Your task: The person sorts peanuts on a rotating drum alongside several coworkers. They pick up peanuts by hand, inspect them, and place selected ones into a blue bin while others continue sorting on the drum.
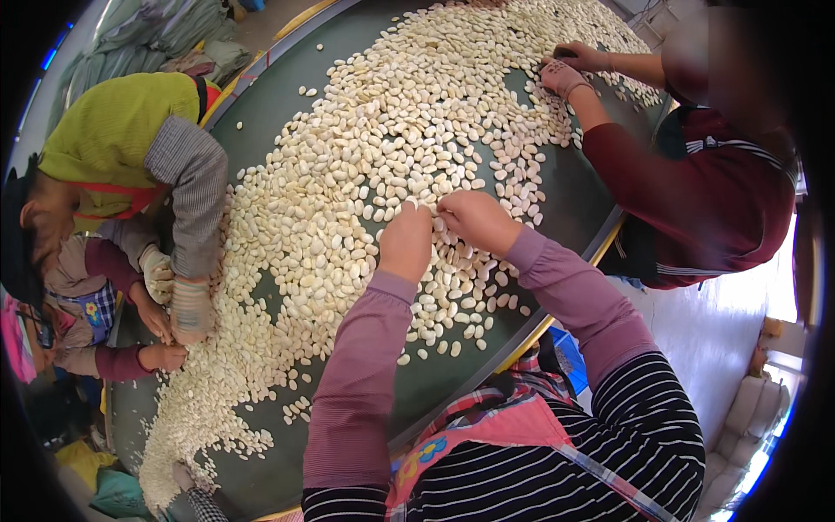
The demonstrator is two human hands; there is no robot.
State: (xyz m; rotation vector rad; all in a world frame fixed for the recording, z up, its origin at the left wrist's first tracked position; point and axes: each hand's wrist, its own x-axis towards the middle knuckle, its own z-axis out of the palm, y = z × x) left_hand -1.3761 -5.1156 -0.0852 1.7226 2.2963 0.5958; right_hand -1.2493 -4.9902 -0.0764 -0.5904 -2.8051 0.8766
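A broad heap of large white beans is spread over a dark green belt-like surface. My left hand is over the near side of the heap, its fingers bent together at the beans. Close on its right, my right hand has thumb and forefinger drawn together, pointing toward the left hand. The two sets of fingertips are a small gap apart. Whether either hand pinches a bean is hidden by the fingers. Looser beans lie below my hands, toward the near edge.
A raised metal rim with a yellow edge runs before me. Across the table, a person in a yellow-green vest leans over the beans; maroon-sleeved hands work beside them. At right, another person's hands touch the heap. A blue crate stands below.
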